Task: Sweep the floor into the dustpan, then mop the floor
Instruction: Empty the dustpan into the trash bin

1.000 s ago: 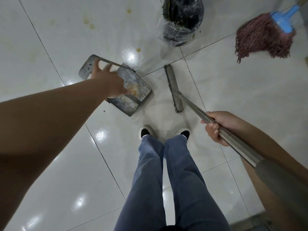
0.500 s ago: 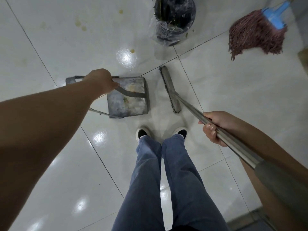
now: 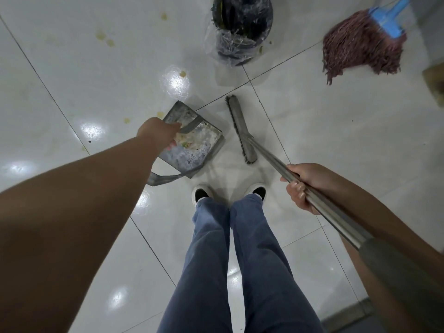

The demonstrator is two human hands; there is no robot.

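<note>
Your left hand (image 3: 157, 133) grips the handle of the dustpan (image 3: 192, 146) on the floor (image 3: 72, 68), while your right hand (image 3: 304, 186) curls around the broom (image 3: 240, 131) just right of it.

Glossy white tiled floor (image 3: 336, 131) with dark grout, yellowish stains (image 3: 105, 39).

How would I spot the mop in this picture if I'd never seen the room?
Start at the dark bin lined with clear plastic at the top. Look right to the corner: the mop lies there, a shaggy reddish-brown string head on a blue clamp, unlike the flat grey broom nearby.
</note>
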